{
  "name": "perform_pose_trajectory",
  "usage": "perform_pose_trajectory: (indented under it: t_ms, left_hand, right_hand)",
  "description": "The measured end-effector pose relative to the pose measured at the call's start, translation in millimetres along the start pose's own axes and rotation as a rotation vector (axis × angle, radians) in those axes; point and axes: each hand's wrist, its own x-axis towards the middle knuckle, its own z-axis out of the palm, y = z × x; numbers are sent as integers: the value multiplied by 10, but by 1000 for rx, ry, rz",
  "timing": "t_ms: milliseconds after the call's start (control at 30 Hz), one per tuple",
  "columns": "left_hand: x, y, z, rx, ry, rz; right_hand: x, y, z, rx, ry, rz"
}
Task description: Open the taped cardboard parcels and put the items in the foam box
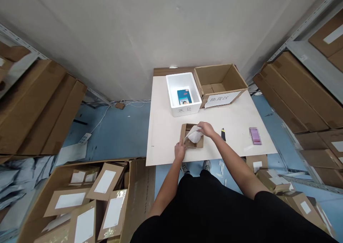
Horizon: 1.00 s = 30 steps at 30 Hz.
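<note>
A small opened cardboard parcel [187, 143] lies on the white table [166, 128] near its front edge. My left hand [179, 152] grips the parcel's near left corner, fingers closed on the cardboard. Over the parcel, my right hand [207, 128] pinches a piece of white wrapping [194, 134] that comes out of it. What lies inside the wrapping is hidden.
A white foam box [197, 98] with a blue packet [184, 97] inside stands at the back, beside an open labelled cardboard box [230, 89]. A utility knife [223, 134] and a purple blurred item [255, 135] lie to the right. Cartons of parcels [80, 200] surround the table on the floor.
</note>
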Motion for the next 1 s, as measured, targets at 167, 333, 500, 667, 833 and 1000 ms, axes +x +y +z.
perform_pose_trajectory:
  t_ms: [167,333,500,667,833,1000]
  left_hand:
    - [-18,-454,-238,14,16,-88]
    - [-74,-777,-516,3,-17,-139]
    - [-133,-429,-638,-47,129,-117]
    - [50,585,-49,-408,17,-29]
    - [460,977,683,-513,23,-219]
    - [753,689,903,-362,40,-357]
  right_hand:
    - [4,455,-494,213,-21,36]
    - [232,645,-174,168,-223,96]
    - [109,697,496,76,2,288]
    - [-158,615,1146,66,40,472]
    - [-3,438,1700,62,58,669]
    - [171,392,1828,-7,-20,694]
